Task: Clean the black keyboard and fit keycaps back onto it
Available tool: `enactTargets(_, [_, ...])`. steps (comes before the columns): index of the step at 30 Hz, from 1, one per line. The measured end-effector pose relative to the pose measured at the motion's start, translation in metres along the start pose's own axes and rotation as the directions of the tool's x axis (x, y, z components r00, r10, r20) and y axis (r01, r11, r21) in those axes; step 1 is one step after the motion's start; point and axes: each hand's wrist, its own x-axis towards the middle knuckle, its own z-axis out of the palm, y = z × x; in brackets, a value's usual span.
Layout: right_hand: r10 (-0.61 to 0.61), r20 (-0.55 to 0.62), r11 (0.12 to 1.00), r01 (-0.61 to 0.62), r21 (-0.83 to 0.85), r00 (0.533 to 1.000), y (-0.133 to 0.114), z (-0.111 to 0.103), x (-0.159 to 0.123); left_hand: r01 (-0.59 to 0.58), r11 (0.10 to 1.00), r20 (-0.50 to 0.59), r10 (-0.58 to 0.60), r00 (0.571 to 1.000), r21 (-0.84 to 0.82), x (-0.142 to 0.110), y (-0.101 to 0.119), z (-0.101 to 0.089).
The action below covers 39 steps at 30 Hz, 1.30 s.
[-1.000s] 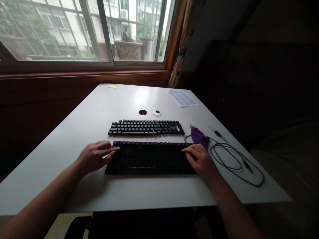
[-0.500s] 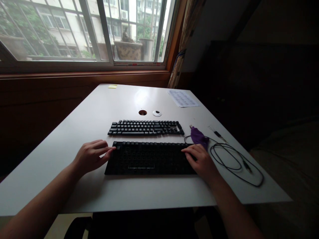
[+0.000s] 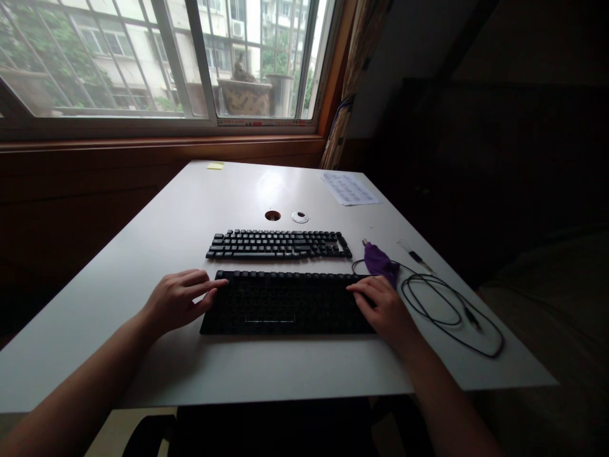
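A black keyboard (image 3: 285,301) lies near the front of the white desk. Keycaps line its back row, while the rest of its surface is dark and seems bare of caps. My left hand (image 3: 183,298) is at its left end, index finger stretched out onto the upper left corner just below the back row; the thumb is held below that finger. My right hand (image 3: 380,304) rests over the right end, fingers laid on top and holding nothing. Behind the keyboard, black keycaps (image 3: 278,245) stand in rows, laid out like a keyboard.
On the right are a purple pouch (image 3: 380,261), a coiled black cable (image 3: 438,311) and a small tool with a black handle (image 3: 415,256). Farther back lie a printed sheet (image 3: 351,189), a white ring (image 3: 299,217), a round desk hole (image 3: 273,216) and a yellow note (image 3: 215,165).
My left hand has moved slightly right, so its index finger now covers the keycap that showed near the upper left corner. My right hand has stayed in place.
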Motion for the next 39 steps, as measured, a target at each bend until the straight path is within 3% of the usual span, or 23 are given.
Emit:
enactTargets(23, [-0.017,-0.009,1.0,0.017,-0.011,1.0,0.001,0.0008,-0.0003,0.05,0.998,0.086,-0.047,0.995,-0.028,-0.0026,-0.0012,0.0057])
enactTargets(39, [-0.019,-0.005,1.0,0.019,-0.018,1.0,0.0038,0.0021,-0.0013,0.007,1.0,0.004,-0.008,1.0,0.022,-0.0028,-0.0028,0.0009])
